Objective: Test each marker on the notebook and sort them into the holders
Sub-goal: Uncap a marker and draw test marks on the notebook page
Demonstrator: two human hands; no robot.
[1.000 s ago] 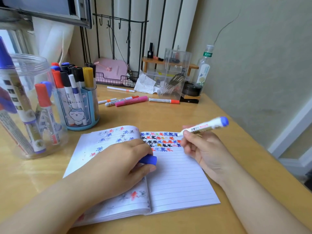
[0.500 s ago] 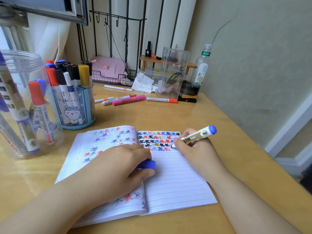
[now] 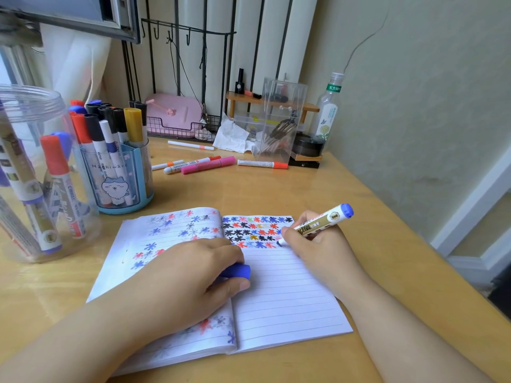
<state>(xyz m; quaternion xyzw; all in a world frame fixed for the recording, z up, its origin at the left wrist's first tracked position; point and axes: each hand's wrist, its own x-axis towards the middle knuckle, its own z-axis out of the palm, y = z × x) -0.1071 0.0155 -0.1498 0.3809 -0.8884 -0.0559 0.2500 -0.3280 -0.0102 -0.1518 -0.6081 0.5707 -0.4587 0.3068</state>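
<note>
Fingers of right hand pinched round blue marker, tip now lowered onto notebook, at 3 o'clock of earlier marks. Left hand curled round blue cap. Test stroke under way; sorting next.

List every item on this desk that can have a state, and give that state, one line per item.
notebook: open, lying flat
blue marker: uncapped, tip on the page, held by right hand
blue cap: off the marker, gripped by left hand
clear jar: upright, holds markers
blue holder: upright, full of capped markers
pink marker: capped, lying on the desk
bottle: upright, no cap
</note>
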